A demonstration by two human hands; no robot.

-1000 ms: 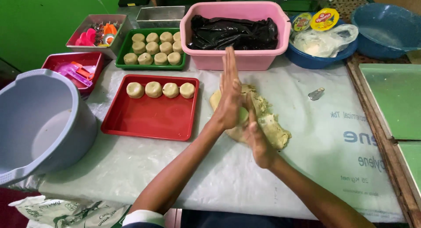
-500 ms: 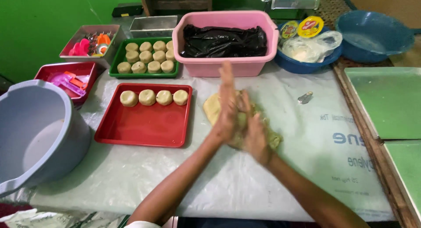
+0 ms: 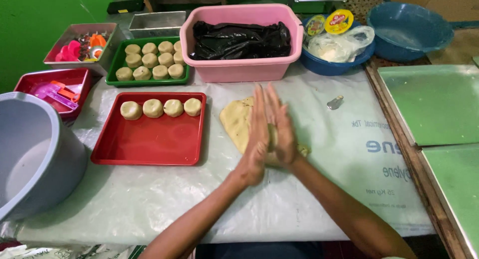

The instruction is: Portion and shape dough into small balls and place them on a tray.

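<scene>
My left hand [image 3: 255,142] and my right hand [image 3: 283,134] are pressed palm to palm above the table, fingers straight and pointing away from me. A small piece of pale dough [image 3: 271,140] shows in the gap between the palms. Under and behind the hands, a flattened slab of the same dough [image 3: 235,118] lies on the plastic-covered table [image 3: 324,154]. To the left, a red tray [image 3: 149,139] holds a row of several round dough pucks [image 3: 153,108] along its far edge.
A green tray [image 3: 114,80] with several dough pucks, a pink tub [image 3: 239,69] holding black plastic, and blue bowls [image 3: 409,34] stand at the back. A grey basin [image 3: 40,159] is at the left. Green baking sheets [image 3: 439,104] lie at the right, and a small metal piece [image 3: 335,103] rests on the table.
My right hand has come up from lower against the left palm, so both hands now meet evenly with fingers side by side. The view has shifted slightly.
</scene>
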